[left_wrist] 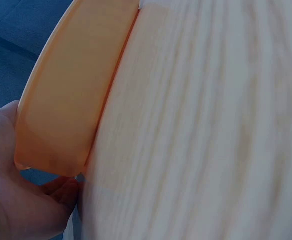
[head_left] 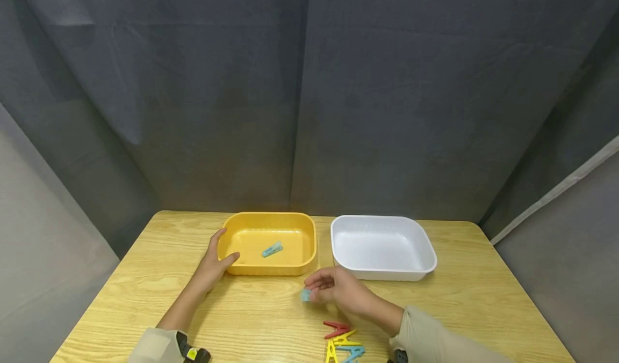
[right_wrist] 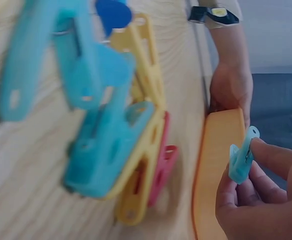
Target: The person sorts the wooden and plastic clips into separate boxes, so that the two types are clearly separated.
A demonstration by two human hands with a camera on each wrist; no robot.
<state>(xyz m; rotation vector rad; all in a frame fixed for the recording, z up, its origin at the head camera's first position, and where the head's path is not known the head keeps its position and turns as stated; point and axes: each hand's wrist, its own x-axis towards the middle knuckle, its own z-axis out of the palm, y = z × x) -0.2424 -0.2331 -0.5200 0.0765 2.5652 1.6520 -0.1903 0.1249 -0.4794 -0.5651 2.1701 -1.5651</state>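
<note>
My left hand (head_left: 213, 266) grips the left end of a yellow plastic tray (head_left: 271, 270), its thumb over the rim. A light blue clothespin (head_left: 273, 249) lies inside that tray. With thumb and fingers my right hand (head_left: 343, 292) pinches another light blue clothespin (right_wrist: 242, 160), held over the table in front of the tray. Below the right hand lies a pile of clothespins: a red one (head_left: 337, 328), yellow ones (head_left: 331, 351) and blue ones (head_left: 353, 349). In the right wrist view the pile's blue clothespins (right_wrist: 103, 140) appear close up.
A white plastic tray (head_left: 387, 275) stands right of the yellow one, with a narrow gap between. Both sit near the far edge of the wooden table (head_left: 251, 320). Grey curtains (head_left: 377, 110) hang behind and at the sides.
</note>
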